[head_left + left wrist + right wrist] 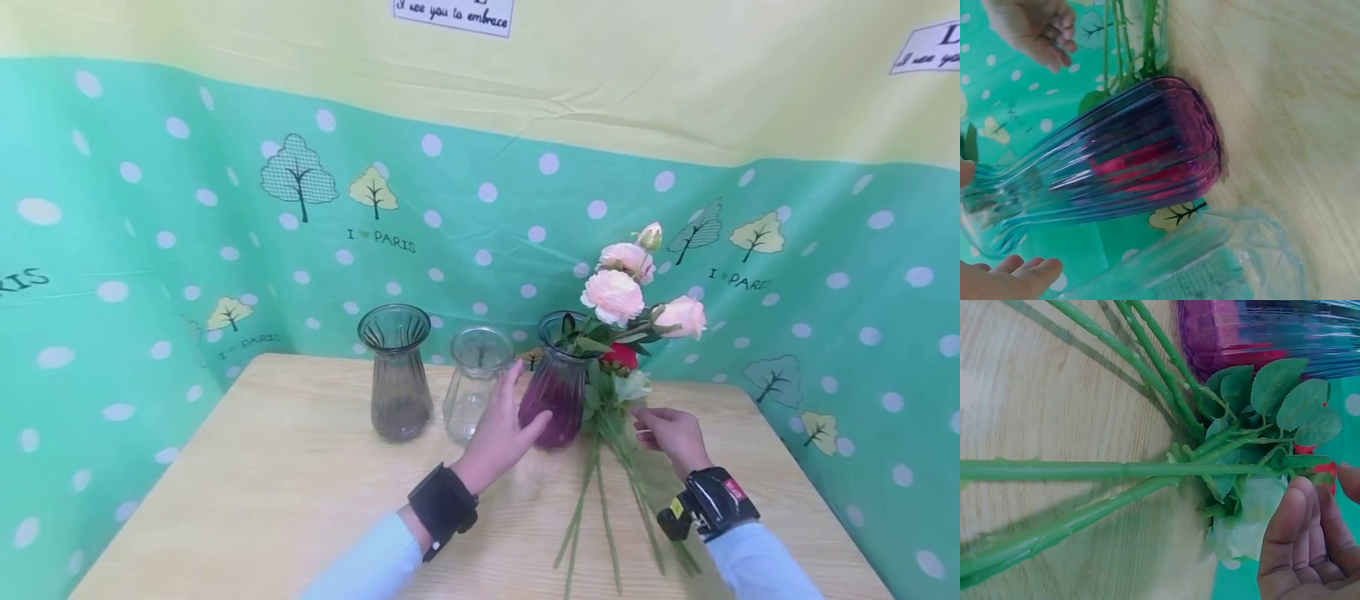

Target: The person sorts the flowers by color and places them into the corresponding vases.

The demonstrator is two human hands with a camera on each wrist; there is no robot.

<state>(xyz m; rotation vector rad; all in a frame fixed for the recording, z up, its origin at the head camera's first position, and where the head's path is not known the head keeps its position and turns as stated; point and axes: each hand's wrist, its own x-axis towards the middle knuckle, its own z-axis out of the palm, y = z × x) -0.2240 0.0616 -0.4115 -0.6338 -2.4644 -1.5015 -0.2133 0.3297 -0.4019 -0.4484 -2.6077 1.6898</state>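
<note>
My left hand (508, 433) is beside a ribbed purple-and-blue glass vase (558, 400), fingers extended and thumb spread apart. In the left wrist view its fingers (1019, 275) lie near the vase's neck. A spray of pink flowers (613, 297) with a bud leans right from the vase's mouth; its stem inside is hard to make out. Right of the vase, my right hand (671, 435) is loosely bent near a red flower (621, 357) and a white flower (633, 385). The right wrist view shows its thumb apart from the fingers, with no stem gripped. Long green stems (1085, 469) spread across the table.
Left of the purple vase stand a clear glass vase (472, 392) and a grey glass vase (400, 383). The wooden table (247, 500) ends at a green and yellow printed cloth (465, 208) behind and at the sides.
</note>
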